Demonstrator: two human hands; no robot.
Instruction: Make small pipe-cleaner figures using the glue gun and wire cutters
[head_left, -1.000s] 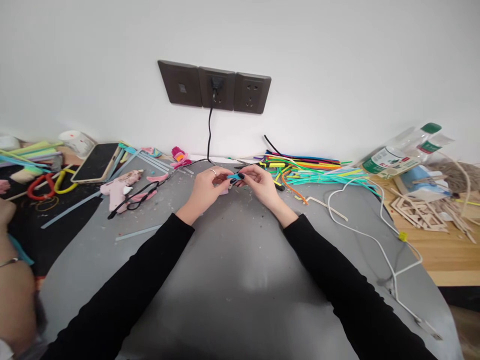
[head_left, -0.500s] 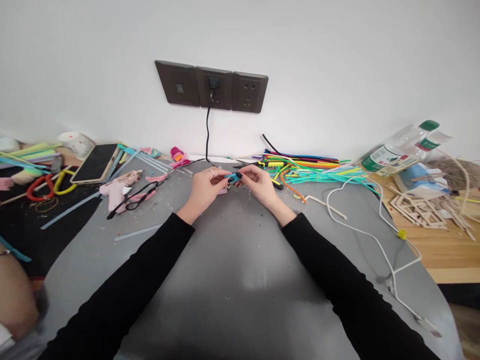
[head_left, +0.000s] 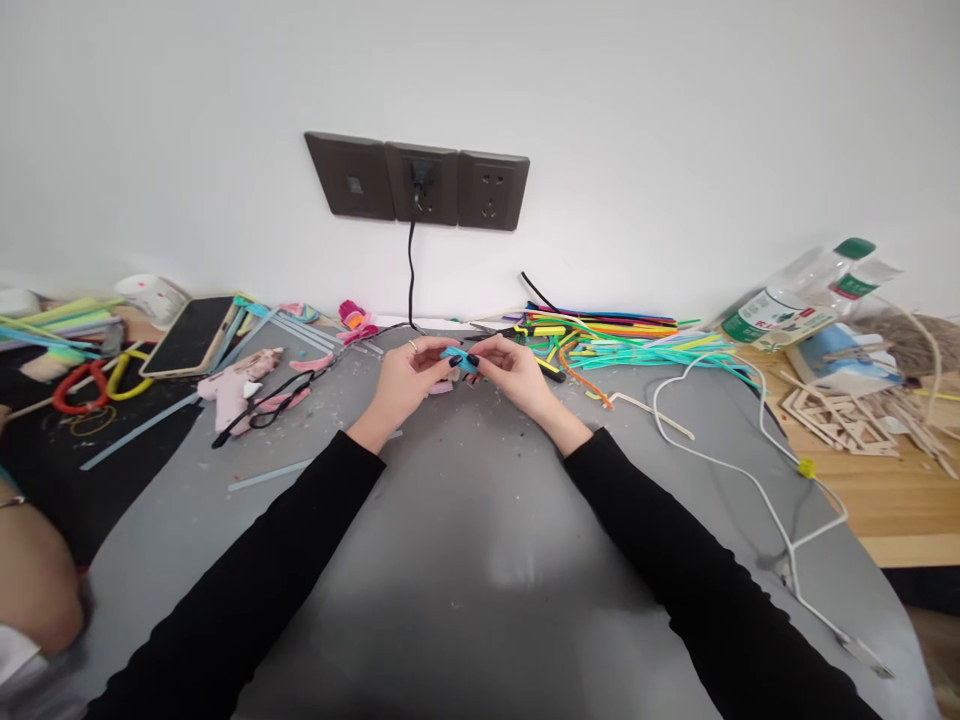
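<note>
Between my two hands is a small bright-blue fuzzy piece [head_left: 452,357], which looks like pipe cleaner; its full shape is hidden by fingers. My left hand [head_left: 409,380] pinches its left side between thumb and fingers, a ring on one finger. Dark-nailed fingertips of my right hand [head_left: 514,375] grip its right side. A small pink piece [head_left: 441,387] shows just below the fingers on the grey mat [head_left: 465,560]. Pliers with yellow-and-black handles [head_left: 541,331] lie right behind my right hand.
Bundled coloured pipe cleaners [head_left: 645,350] lie right of my hands, beside a white cable [head_left: 731,465]. A pink glue gun [head_left: 234,390], phone [head_left: 189,335] and scissors [head_left: 81,388] are left. A plastic bottle [head_left: 780,315] leans at right. Another person's arm [head_left: 34,570] rests at lower left.
The blue piece now shows more between my fingertips, as my fingers have shifted on it. The other person's hand at the left has drawn back slightly. The view has tilted a little.
</note>
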